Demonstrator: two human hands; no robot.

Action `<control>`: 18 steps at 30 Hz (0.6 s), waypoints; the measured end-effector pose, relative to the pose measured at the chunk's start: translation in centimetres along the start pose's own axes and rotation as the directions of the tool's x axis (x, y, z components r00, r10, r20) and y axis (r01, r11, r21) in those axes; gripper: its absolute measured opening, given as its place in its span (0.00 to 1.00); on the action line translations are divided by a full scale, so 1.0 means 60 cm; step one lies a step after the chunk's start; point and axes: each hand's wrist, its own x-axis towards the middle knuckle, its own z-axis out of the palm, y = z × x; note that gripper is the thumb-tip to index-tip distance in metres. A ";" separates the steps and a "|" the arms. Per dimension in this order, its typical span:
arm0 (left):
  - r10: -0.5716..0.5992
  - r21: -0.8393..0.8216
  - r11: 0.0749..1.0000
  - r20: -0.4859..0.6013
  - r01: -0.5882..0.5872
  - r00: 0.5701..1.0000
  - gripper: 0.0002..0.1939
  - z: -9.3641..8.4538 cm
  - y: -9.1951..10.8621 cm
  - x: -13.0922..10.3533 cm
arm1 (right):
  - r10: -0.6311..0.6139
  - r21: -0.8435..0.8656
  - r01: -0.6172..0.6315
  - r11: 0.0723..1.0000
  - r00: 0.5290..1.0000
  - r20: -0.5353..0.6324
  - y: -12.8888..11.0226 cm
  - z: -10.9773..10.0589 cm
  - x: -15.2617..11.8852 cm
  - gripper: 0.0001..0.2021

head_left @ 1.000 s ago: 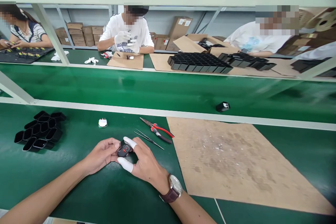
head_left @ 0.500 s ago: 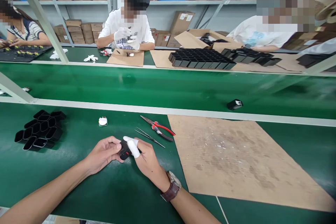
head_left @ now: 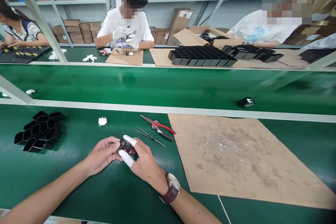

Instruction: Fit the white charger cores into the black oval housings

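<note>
A small black device with a red mark (head_left: 126,146) is held between both hands above the green bench. My left hand (head_left: 103,154) grips its left side with thumb and fingers. White finger covers sit on the thumb and index finger of my right hand (head_left: 143,159), which grips the device from the right. Beyond the hands lies a small white-topped circuit board (head_left: 102,121). Tweezers (head_left: 150,137) and red-and-black pliers (head_left: 159,127) rest to the right of it.
Several black hollow housings (head_left: 39,129) stand at the left. A stained cardboard sheet (head_left: 236,161) covers the right side. On the green strip beyond the rail lies a black housing (head_left: 246,102). People work at the far bench.
My right thumb and index finger have spread around the device, whose red-marked face now shows more. The black housing and a white-topped piece on the far green strip have moved right.
</note>
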 end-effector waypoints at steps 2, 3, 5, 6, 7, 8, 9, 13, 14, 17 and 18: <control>0.000 0.019 1.000 0.001 0.000 1.000 0.15 0.000 -0.004 0.000 | -0.023 -0.040 0.023 0.999 1.000 -0.009 0.002 -0.001 0.003 0.14; -0.005 0.026 1.000 0.006 0.005 1.000 0.15 0.001 -0.005 0.000 | -0.027 -0.048 0.026 0.999 1.000 -0.015 0.003 -0.002 0.005 0.12; -0.020 0.032 0.999 0.022 0.019 1.000 0.16 0.003 -0.006 -0.001 | -0.021 -0.033 0.020 0.999 0.999 -0.027 0.005 -0.006 0.008 0.16; -0.028 0.031 0.999 0.029 0.027 0.999 0.16 0.005 -0.005 -0.002 | -0.017 -0.013 0.016 1.000 0.999 -0.028 0.007 -0.008 0.009 0.18; -0.034 0.026 0.999 0.035 0.033 0.999 0.16 0.006 -0.003 -0.002 | -0.013 0.012 0.014 1.000 1.000 -0.024 0.008 -0.009 0.010 0.19; -0.037 0.020 0.999 0.038 0.037 0.999 0.16 0.007 -0.002 -0.002 | -0.010 0.039 0.011 0.999 1.000 -0.020 0.008 -0.010 0.010 0.19; -0.041 0.013 0.999 0.041 0.040 0.998 0.16 0.007 0.000 -0.003 | -0.011 0.063 0.012 0.998 1.000 -0.018 0.009 -0.010 0.010 0.18; -0.050 -0.010 0.999 0.049 0.051 0.998 0.15 0.008 0.005 -0.001 | -0.027 0.107 0.029 0.994 0.999 -0.017 0.009 -0.010 0.009 0.16; -0.054 -0.012 0.998 0.051 0.054 0.997 0.15 0.008 0.005 0.000 | -0.024 0.109 0.025 0.994 1.000 -0.015 0.009 -0.009 0.009 0.16; -0.063 -0.002 0.998 0.044 0.063 0.997 0.16 0.008 0.004 0.002 | -0.004 0.101 0.004 0.995 1.000 0.002 0.008 -0.009 0.009 0.18; -0.064 0.008 0.998 0.038 0.063 0.997 0.17 0.009 0.004 0.002 | -0.006 0.093 0.005 0.996 1.000 0.007 0.007 -0.010 0.009 0.18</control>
